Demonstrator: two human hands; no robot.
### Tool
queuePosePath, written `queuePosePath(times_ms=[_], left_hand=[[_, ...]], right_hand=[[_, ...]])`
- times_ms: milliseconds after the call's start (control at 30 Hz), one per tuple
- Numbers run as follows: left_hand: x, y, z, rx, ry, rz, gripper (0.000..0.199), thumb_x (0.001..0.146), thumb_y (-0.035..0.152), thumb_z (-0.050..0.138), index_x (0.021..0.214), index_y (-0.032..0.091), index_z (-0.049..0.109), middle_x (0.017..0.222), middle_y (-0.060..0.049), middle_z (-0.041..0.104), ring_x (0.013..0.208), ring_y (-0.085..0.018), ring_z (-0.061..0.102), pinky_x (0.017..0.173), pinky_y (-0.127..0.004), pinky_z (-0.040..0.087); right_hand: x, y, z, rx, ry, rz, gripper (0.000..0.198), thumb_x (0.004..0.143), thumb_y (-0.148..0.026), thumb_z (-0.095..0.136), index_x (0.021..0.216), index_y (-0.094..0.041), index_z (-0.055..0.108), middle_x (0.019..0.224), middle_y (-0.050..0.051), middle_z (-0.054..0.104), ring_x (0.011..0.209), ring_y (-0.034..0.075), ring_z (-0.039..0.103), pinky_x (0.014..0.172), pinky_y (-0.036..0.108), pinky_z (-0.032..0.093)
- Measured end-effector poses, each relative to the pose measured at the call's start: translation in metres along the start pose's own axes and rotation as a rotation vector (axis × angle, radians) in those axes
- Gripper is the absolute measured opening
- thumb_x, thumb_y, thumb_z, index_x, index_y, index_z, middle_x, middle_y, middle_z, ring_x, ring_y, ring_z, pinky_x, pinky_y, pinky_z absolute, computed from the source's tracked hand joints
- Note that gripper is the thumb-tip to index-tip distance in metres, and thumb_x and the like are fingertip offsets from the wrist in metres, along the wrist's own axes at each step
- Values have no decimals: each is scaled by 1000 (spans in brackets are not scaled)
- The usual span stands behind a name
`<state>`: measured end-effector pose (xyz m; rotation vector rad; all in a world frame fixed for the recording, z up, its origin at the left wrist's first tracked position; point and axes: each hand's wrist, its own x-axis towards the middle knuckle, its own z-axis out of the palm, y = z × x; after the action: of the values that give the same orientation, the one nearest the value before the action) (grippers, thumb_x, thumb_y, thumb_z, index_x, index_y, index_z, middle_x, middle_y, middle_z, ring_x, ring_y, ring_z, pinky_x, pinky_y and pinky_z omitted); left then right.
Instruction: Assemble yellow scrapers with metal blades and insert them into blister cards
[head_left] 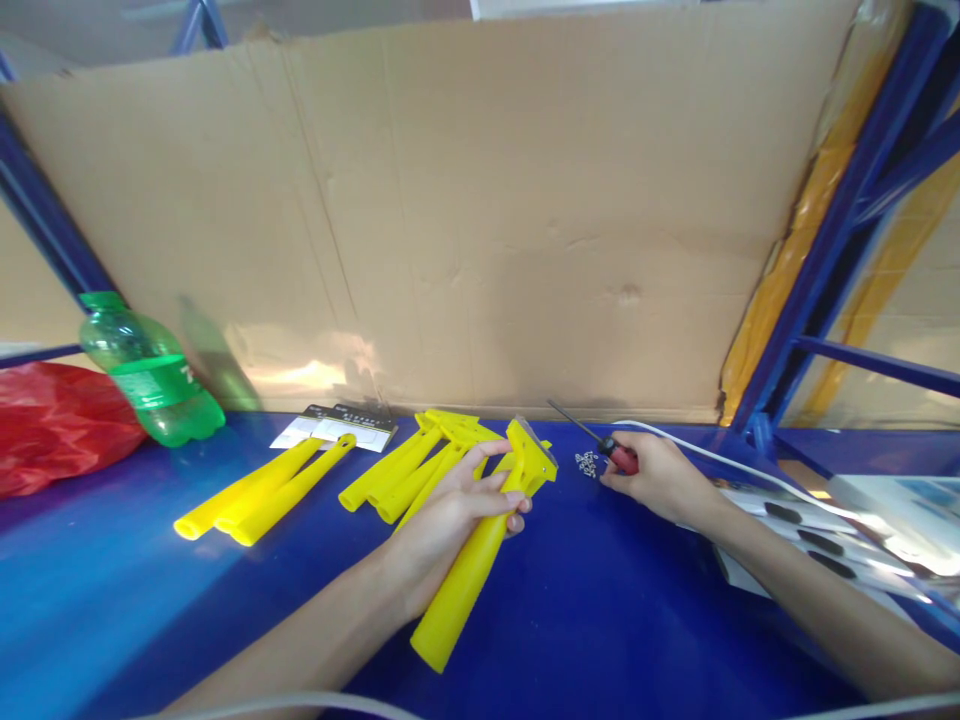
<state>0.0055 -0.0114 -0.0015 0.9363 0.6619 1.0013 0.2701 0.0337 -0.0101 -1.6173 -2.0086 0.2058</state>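
Note:
My left hand point(450, 505) is closed around a yellow plastic scraper point(466, 590), its wide head tilted up and away and its round handle end towards me. Clear film or a blade edge shows along the head; I cannot tell which. My right hand point(664, 475) holds a screwdriver point(624, 456) with a red and black handle, its thin shaft pointing up and left. The fingertips of that hand are beside a small pile of tiny metal pieces point(586, 464), too small to name surely. Several more yellow scrapers point(409, 475) lie just beyond my left hand.
Yellow handles point(289, 492) with printed cards point(360, 428) lie left on the blue table point(570, 620). Further left are a green bottle point(154, 375) and a red plastic bag point(64, 425). A white cable point(739, 465) and plastic packages point(810, 535) lie right; cardboard point(525, 200) stands behind.

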Motion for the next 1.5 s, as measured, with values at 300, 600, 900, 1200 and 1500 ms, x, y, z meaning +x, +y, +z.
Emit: queuePosePath(times_ms=[300, 600, 900, 1200, 1500], left_hand=[[6, -7, -9, -15, -40, -19, 65, 69, 10, 85, 123, 23, 50, 98, -9, 70, 75, -15, 62, 66, -27, 43], [8, -8, -10, -15, -39, -35, 66, 69, 9, 85, 122, 24, 49, 98, -6, 68, 75, -15, 62, 66, -27, 42], [3, -6, -5, 23, -28, -32, 62, 73, 9, 83, 123, 24, 49, 86, -3, 67, 72, -15, 63, 67, -28, 44], [8, -11, -9, -20, -39, -18, 63, 68, 9, 87, 120, 23, 54, 97, -7, 69, 76, -17, 63, 65, -29, 43], [9, -13, -11, -9, -40, -32, 67, 68, 9, 86, 123, 24, 51, 96, -6, 69, 75, -16, 63, 66, -28, 44]], right_hand=[[-13, 3, -8, 5, -34, 11, 16, 72, -18, 64, 65, -24, 51, 59, -4, 58, 58, 15, 51, 56, 26, 35], [-6, -2, -2, -17, -25, 3, 23, 74, -24, 68, 65, -25, 47, 61, -4, 58, 58, 16, 53, 57, 26, 36], [-12, -12, -8, -7, -52, 17, 27, 64, -8, 67, 61, -25, 46, 53, -6, 50, 52, 15, 43, 56, 29, 28], [-15, -15, -16, 335, -29, 144, 24, 63, -8, 65, 68, -24, 48, 63, -3, 63, 61, 17, 64, 57, 27, 46], [-16, -14, -12, 807, -147, 303, 38, 62, -26, 87, 75, -23, 52, 72, 3, 74, 75, 24, 79, 64, 32, 65]])
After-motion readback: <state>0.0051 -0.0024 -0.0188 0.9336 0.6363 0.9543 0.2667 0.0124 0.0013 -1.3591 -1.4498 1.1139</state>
